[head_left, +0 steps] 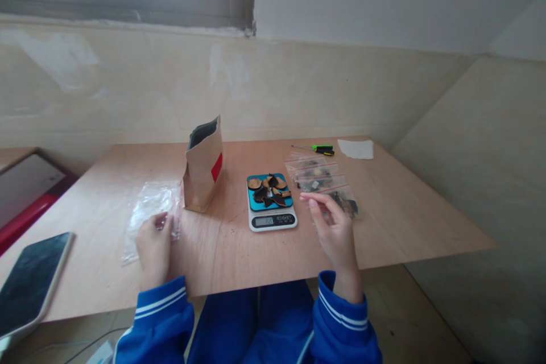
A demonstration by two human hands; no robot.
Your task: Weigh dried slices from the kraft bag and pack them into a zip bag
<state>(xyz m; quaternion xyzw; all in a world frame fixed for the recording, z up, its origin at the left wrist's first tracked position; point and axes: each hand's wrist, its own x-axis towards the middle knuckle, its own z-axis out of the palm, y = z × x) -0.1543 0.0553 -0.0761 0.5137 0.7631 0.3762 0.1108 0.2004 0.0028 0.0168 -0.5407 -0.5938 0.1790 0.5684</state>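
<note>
My left hand (154, 247) rests on a clear plastic zip bag (147, 205), its fingers curled closed at the bag's right edge. Above the table, to the right of the scale, I hold my right hand (335, 227) with thumb and index finger together; anything between them is too small to make out. A white digital kitchen scale (273, 222) with a blue top carries dark-edged dried slices (269, 190); its display is too blurred to read. Beyond my right hand lie several filled zip bags (318, 173), the nearest partly hidden by that hand.
A brown paper pouch (202, 173) with a red label stands open left of the scale. Screwdrivers (323, 149) and a white paper piece (356, 149) lie at the back right. A tablet or large phone (32, 276) is at the left edge. Crumbs dot the wooden table (239, 267).
</note>
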